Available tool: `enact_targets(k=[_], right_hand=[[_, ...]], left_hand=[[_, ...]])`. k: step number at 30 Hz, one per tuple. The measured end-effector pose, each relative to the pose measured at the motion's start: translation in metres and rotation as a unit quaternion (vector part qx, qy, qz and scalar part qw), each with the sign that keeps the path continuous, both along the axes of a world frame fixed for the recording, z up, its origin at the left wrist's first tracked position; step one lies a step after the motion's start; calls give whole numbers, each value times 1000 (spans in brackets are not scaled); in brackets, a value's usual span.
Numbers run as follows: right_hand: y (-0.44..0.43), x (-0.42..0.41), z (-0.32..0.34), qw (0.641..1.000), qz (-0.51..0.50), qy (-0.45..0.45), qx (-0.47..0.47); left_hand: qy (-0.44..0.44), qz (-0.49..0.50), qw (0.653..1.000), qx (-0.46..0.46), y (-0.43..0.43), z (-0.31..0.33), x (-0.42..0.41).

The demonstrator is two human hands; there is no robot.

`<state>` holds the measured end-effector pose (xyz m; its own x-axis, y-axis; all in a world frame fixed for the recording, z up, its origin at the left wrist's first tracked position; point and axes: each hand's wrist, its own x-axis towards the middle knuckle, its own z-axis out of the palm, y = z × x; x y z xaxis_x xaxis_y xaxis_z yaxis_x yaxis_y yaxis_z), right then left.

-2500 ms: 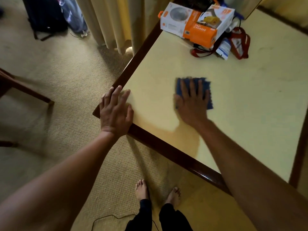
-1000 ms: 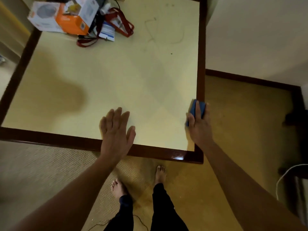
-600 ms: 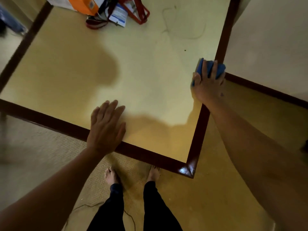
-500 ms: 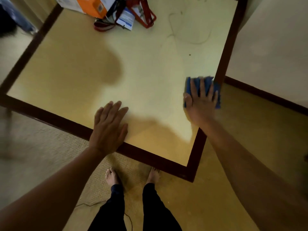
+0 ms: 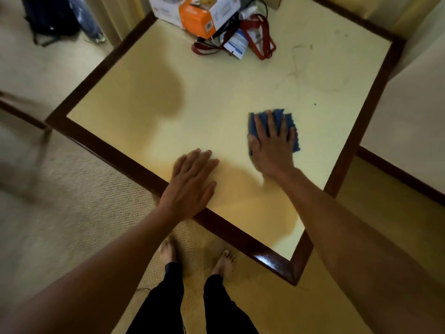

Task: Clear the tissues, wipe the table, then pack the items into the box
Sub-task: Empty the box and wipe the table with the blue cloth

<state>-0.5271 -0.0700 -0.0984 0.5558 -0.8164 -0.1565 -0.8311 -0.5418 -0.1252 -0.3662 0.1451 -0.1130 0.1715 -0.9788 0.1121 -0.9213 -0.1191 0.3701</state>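
A person stands at the 6 o'clock rim of a square worktop [image 5: 216, 92], cream in the middle with a dark wood border. The right hand [image 5: 272, 145] lies flat on a blue cloth [image 5: 287, 119] with its fingers straight and spread. Its grip is open, pressing the cloth onto the surface rather than curling round it. The cloth sits at about 4 o'clock from the worktop's centre, well inside the border, and its far and right edges show past the fingertips. The left hand [image 5: 190, 182] rests palm down at about 7 o'clock, fingers straight and close together, its grip open and holding nothing. The heel of this hand lies over the dark border and the fingers reach onto the cream surface. The two hands are near each other but apart. At 12 o'clock, near the far rim, sits an orange and white box [image 5: 197, 20]. A red strap [image 5: 263, 37] is looped just beside it at its 4 o'clock, and a blue and white packet [image 5: 237, 44] lies among the loops. A small dark speck [image 5: 315, 104] sits at 2 o'clock from the cloth, and faint scuff lines mark the surface toward 1 o'clock. Below the near rim two bare feet [image 5: 225, 261] stand on the carpet [image 5: 72, 189]. A dark bag [image 5: 50, 18] lies on the floor at 10 o'clock, well apart from the worktop.
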Motion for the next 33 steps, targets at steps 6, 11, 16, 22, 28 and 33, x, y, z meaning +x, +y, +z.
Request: enact_targets(k=[6,11,16,22,28,33], right_hand=[[163,-39,5,965,260,21,12],[33,22,-2,997,38,31,-62],[91,170,-6,993,73,-22,-90],[154,136,-2,973,232,-8,-16],[4,240,-8,998,-5,4,-56],[104,314,-11,974,214,-31,-61]], left_hand=[[63,142,981,-116,17,17,69],[16,212,976,-48,45,15,177],[-2,234,972,11,48,9,250],[1,262,964,53,52,2,315],[22,283,959,22,52,-16,314],[16,272,962,-9,55,-24,324]])
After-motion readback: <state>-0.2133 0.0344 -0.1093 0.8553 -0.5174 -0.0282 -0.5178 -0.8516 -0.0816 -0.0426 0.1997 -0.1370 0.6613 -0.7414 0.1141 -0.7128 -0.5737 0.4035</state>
